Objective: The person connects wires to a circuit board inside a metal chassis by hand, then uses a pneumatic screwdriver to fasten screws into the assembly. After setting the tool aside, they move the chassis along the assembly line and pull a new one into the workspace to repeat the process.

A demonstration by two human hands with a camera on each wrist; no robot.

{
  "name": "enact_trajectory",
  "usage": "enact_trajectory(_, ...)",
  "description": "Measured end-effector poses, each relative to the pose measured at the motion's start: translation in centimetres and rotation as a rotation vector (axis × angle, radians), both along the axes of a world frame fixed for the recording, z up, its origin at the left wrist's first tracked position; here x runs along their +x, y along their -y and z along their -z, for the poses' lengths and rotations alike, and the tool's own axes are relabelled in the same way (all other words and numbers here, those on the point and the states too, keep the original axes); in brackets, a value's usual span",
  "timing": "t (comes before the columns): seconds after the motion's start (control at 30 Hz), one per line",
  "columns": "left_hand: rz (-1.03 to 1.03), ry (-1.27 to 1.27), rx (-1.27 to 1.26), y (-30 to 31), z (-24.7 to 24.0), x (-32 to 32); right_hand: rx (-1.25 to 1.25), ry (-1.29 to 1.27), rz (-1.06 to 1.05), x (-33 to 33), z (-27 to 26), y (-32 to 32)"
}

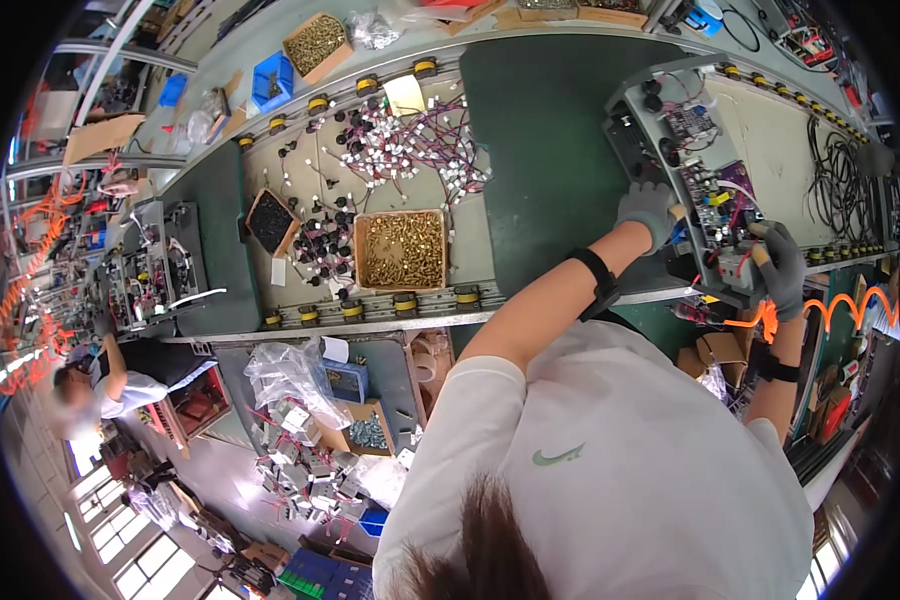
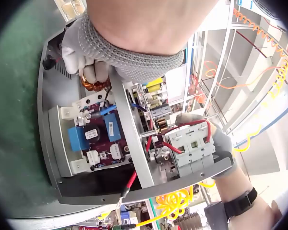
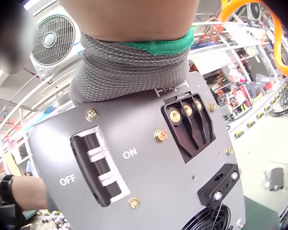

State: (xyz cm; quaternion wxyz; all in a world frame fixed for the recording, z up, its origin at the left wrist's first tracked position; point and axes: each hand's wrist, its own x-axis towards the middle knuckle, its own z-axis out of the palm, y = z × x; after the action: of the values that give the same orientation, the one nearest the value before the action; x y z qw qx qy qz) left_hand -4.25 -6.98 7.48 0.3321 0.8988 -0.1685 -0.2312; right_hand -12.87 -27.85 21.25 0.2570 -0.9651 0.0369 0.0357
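Note:
A grey metal chassis with circuit boards inside stands tilted at the right of the bench in the head view. My gloved left hand reaches into it; in the left wrist view, that hand's curled fingers hold a copper coil beside the metal divider. At the chassis end, my gloved right hand grips the end panel, its thumb side by the grey breaker. The right wrist view shows the panel's outer face with an OFF/ON switch; the right fingertips are hidden there.
Left of the chassis lies a green mat. Beyond it are cable connectors and a box of brass screws. Black cables lie at the right, an orange coiled hose hangs near the right arm, and rollers line the bench edge.

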Motion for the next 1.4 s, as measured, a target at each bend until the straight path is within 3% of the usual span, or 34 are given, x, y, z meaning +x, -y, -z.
enact_trajectory(0.03,0.045,-0.018,-0.136,-0.3,0.4,-0.3,0.007,0.066,-0.057,0.0,0.8,1.7)
enact_trajectory(0.1,-0.074,-0.083,-0.239,-2.7,1.1,-0.5,-0.269,0.254,-0.074,-0.3,2.5,4.9)
enact_trajectory(0.13,-0.146,-0.104,-0.254,-4.6,1.4,-0.5,-0.273,0.252,-0.073,-0.9,3.5,6.3)
enact_trajectory(0.2,-0.354,-0.059,-0.215,-9.1,4.6,-0.1,-0.318,0.416,0.433,-2.3,6.1,9.4)
enact_trajectory(0.23,-0.389,-0.040,-0.046,-12.0,5.8,0.2,-0.054,0.220,0.723,-3.1,8.0,13.5)
enact_trajectory(0.27,-0.420,0.021,-0.019,-15.4,8.3,0.3,0.199,0.311,0.778,-3.5,8.7,14.1)
enact_trajectory(0.3,-0.552,0.012,0.214,-17.9,10.0,0.2,0.452,0.404,0.824,-3.8,9.2,14.6)
enact_trajectory(0.4,-0.631,-0.062,0.645,-24.3,10.4,1.1,0.425,0.276,0.967,-3.5,10.1,17.0)
enact_trajectory(0.53,-0.521,-0.133,0.888,-27.2,11.1,2.2,0.451,0.258,0.970,-2.9,8.8,16.1)
enact_trajectory(0.63,-0.528,-0.137,0.959,-27.3,13.3,3.1,0.499,0.321,0.983,-3.2,9.6,17.0)
enact_trajectory(0.7,-0.480,-0.120,0.953,-27.1,13.6,3.3,0.398,0.325,0.962,-3.4,9.6,17.5)
enact_trajectory(0.77,-0.475,-0.227,0.914,-26.7,12.8,3.9,0.386,0.295,0.969,-3.4,9.5,17.3)
enact_trajectory(0.83,-0.488,-0.105,0.845,-27.0,11.3,3.0,0.388,0.307,0.972,-3.3,9.3,17.1)
enact_trajectory(0.93,-0.986,0.048,0.095,-29.1,13.7,1.8,0.347,0.333,0.981,-3.4,9.6,17.1)
enact_trajectory(0.97,-0.976,0.047,0.092,-29.2,14.8,1.2,0.343,0.336,0.990,-3.3,9.5,17.1)
enact_trajectory(1.03,-1.194,-0.062,-0.549,-28.6,14.3,0.6,0.356,0.315,0.983,-3.2,9.1,16.6)
enact_trajectory(1.1,-1.156,-0.101,-0.550,-26.7,13.7,-0.4,0.349,0.308,1.020,-3.1,8.8,15.7)
enact_trajectory(1.17,-0.902,-0.119,0.023,-25.1,13.3,-0.7,0.336,0.343,0.981,-2.9,8.6,15.2)
enact_trajectory(1.2,-0.893,-0.159,0.146,-24.9,13.8,-0.2,0.324,0.363,0.957,-3.0,8.8,15.4)
enact_trajectory(1.37,-0.793,-0.154,0.429,-23.3,15.5,2.5,0.324,0.294,0.983,-3.0,8.0,15.0)
enact_trajectory(1.4,-0.679,-0.208,0.487,-23.2,15.5,3.2,0.341,0.264,1.015,-2.8,7.8,14.6)
